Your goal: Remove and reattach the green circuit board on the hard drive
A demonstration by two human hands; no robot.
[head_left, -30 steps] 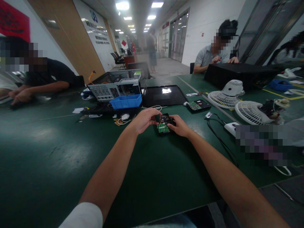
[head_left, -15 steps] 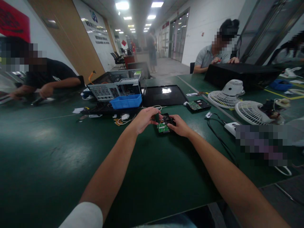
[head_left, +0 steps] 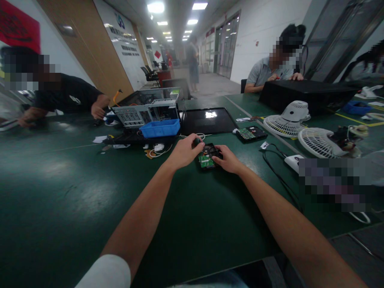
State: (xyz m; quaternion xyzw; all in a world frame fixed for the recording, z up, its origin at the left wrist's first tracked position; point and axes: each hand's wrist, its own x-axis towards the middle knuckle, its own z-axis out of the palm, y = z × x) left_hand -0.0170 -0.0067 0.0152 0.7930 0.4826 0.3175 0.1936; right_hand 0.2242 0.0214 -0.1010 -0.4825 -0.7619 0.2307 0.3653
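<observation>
A hard drive with a green circuit board (head_left: 206, 161) lies on the green table in front of me. My left hand (head_left: 186, 152) is closed around a small dark-handled tool (head_left: 197, 141) at the drive's upper left edge; the tool's lower part is hidden by the fingers. On the drive's right side, my right hand (head_left: 227, 159) grips its edge, with the thumb on the near side and the fingers on the far side.
Beyond my hands are a blue tray (head_left: 160, 128), an opened metal computer case (head_left: 129, 116) and a black panel (head_left: 210, 120). Another drive (head_left: 251, 133), white fan parts (head_left: 283, 125) and a black cable (head_left: 279, 172) lie to the right. Other people sit around the table.
My left hand has turned and shifted slightly, its fingers now higher around the tool. My right hand stays on the drive. The person at left has moved a hand toward the computer case.
</observation>
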